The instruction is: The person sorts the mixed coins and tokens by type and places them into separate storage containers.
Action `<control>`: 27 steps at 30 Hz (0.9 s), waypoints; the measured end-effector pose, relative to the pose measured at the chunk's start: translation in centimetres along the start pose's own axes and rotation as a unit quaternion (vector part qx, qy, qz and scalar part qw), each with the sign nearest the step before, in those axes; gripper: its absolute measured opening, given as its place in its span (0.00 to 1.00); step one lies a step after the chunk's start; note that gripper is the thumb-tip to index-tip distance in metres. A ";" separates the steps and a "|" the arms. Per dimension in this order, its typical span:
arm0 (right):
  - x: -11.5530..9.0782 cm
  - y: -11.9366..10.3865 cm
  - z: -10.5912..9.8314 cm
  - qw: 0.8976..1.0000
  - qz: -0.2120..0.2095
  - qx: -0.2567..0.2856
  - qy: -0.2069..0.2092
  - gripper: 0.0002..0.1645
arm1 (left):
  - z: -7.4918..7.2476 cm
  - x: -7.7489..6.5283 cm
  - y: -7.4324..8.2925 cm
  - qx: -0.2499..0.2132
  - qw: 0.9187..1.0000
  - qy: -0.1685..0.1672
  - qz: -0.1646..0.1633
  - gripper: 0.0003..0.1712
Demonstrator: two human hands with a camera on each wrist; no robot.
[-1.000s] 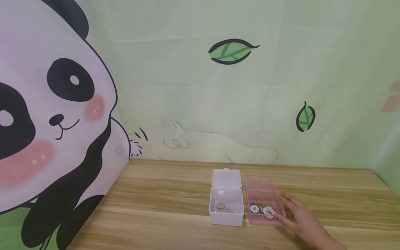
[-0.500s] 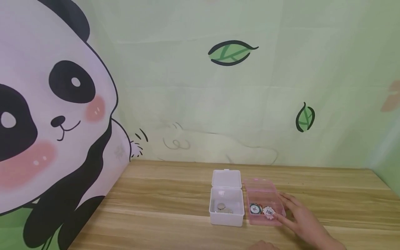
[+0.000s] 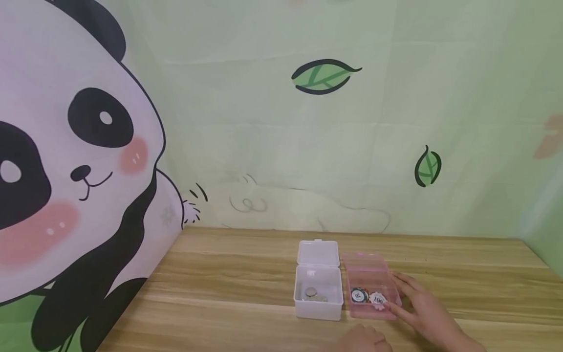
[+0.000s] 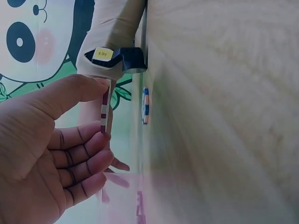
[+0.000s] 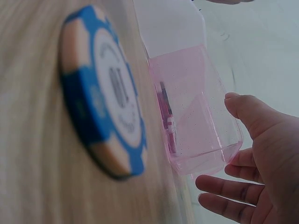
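Note:
My left hand point(image 4: 51, 144) pinches a poker chip point(image 4: 105, 109) with a dark red and white edge between thumb and fingertips; only its back shows at the bottom of the head view. My right hand point(image 3: 426, 310) holds the right side of an open pink clear plastic box point(image 3: 371, 278), thumb near its front, fingers behind. Inside the box lie poker chips, one marked 20 point(image 3: 359, 295) and a white one marked 100 point(image 3: 377, 299). A blue and peach poker chip point(image 5: 103, 93) stays on the table between the hands, close to the right wrist camera.
Left of the pink box stands an open white plastic box point(image 3: 318, 308), its lid back, with a few coins point(image 3: 311, 292) inside. Both rest on a wood-grain table point(image 3: 228, 293). Behind it hangs a green cloth point(image 3: 246, 122) with a panda print.
My left hand has come up into the bottom of the head view, near the front of the boxes. The right hand and the pink box have stayed in place.

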State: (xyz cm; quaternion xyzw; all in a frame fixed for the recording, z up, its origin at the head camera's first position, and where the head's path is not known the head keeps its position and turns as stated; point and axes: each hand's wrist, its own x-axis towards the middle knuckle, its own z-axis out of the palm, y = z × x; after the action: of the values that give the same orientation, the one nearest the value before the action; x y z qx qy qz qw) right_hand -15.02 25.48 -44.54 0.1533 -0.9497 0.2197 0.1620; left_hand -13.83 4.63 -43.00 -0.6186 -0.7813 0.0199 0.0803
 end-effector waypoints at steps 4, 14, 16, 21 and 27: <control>0.0 -0.1 0.0 1.000 0.006 0.006 -0.001 0.38 | -0.7 -0.1 -0.1 0.045 0.999 0.001 0.005 0.12; 0.0 -0.1 0.0 1.000 -0.003 0.011 0.003 0.37 | -1.9 -0.2 -0.4 -0.071 0.994 -0.034 -0.078 0.08; 0.0 -0.1 -0.1 1.000 -0.003 0.012 0.003 0.37 | -2.0 0.0 -0.6 -0.051 0.995 -0.027 -0.079 0.10; 0.0 -0.2 -0.1 1.000 -0.003 0.011 0.005 0.38 | -2.3 -0.2 -1.1 -0.032 0.995 -0.027 -0.092 0.16; -0.1 -0.2 -0.1 1.000 -0.002 0.011 0.002 0.38 | -2.6 -0.6 -1.8 -0.016 0.995 -0.005 -0.094 0.20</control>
State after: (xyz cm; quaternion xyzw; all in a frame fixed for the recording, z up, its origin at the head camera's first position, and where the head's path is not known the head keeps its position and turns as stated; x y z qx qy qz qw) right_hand -14.87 25.34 -44.40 0.1566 -0.9466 0.2304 0.1624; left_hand -15.08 3.46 -40.23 -0.5433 -0.8368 0.0028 0.0680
